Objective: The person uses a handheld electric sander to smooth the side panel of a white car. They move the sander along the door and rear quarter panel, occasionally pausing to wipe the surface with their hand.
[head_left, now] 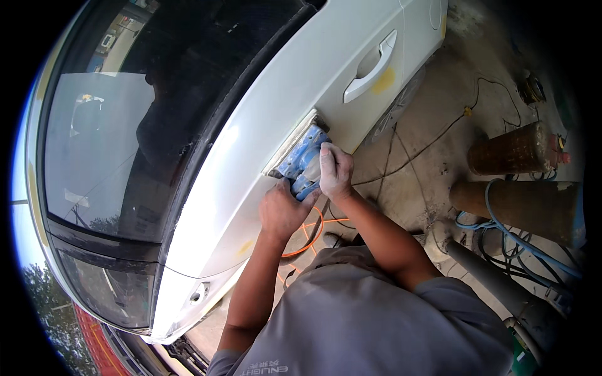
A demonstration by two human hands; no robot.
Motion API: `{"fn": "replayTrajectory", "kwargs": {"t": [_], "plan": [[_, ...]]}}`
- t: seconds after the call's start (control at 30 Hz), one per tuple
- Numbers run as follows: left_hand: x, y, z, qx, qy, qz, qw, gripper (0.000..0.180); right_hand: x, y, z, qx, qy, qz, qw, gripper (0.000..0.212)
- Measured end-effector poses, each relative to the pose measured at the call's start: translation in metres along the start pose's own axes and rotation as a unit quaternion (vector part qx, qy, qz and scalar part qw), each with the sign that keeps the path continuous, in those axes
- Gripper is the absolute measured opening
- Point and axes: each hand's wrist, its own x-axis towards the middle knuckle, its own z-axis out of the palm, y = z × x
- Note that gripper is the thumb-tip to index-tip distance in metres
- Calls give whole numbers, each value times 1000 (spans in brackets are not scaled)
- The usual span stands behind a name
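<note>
Against the white car door (251, 135) lies a blue sander (301, 156) with a long, pale rectangular pad. My left hand (283, 210) grips its lower end near the tail. Dusty with pale powder, my right hand (335, 170) is closed around the sander's rounded body. The pad's long edge meets the door panel below the window line. Farther along the same side is the white door handle (371, 67), with a yellowish patch (384, 80) beside it. An orange hose (320, 229) hangs below my hands; where it joins the sander is hidden.
The dark car window (125, 125) fills the left side. On the concrete floor at right lie two rusty brown cylinders (508, 150), coiled blue hose (495, 210) and dark cables. A thin black cable (433, 141) crosses the floor. A grey cylinder (489, 276) stands at lower right.
</note>
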Motion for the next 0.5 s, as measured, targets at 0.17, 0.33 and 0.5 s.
{"fn": "replayTrajectory", "kwargs": {"t": [0.17,0.33,0.5], "plan": [[-11,-26,22,-4,21,-10,1000,60,-23,13,7,-20,5,-5,1000,32],[-79,-111,45,-9,71,-15,997,59,-98,11,35,-21,-148,-28,988,23],[-59,-74,33,-18,63,-30,997,59,-69,6,24,-10,-92,-31,995,28]]}}
